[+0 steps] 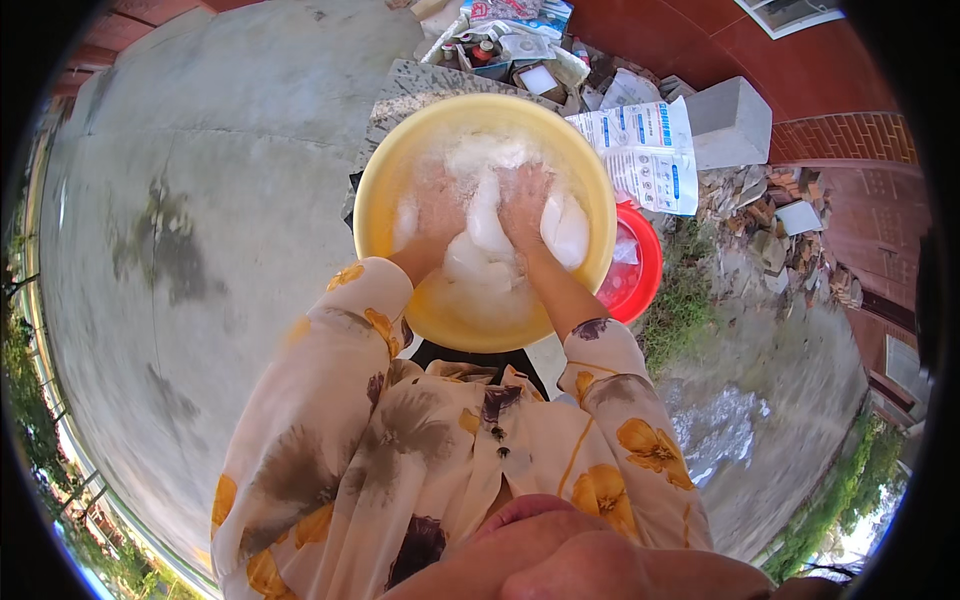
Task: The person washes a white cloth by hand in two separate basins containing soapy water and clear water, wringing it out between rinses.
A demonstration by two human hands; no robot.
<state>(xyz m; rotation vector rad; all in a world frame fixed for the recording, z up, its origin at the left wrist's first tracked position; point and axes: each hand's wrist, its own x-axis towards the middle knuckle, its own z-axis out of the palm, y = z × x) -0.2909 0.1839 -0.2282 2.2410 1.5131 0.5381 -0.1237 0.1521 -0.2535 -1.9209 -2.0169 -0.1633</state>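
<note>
A large yellow plastic basin [373, 172] stands in front of me, holding cloudy water with white foam. Soaked white cloth [487, 214] bulges up through the water in its middle, with another swollen white fold [565, 229] at the right. My left hand [441, 201] is down in the water on the cloth's left side. Between the two bulges, my right hand [525, 201] presses against the cloth. Splashing water and foam blur the fingers of both hands, so their grip is hidden.
A red basin [651, 262] with clear plastic and water sits partly under the yellow one's right side. Beyond are a printed white plastic bag [645, 154], a concrete block [729, 124], a box of bottles and clutter [487, 56], and broken bricks [772, 225] along the red wall.
</note>
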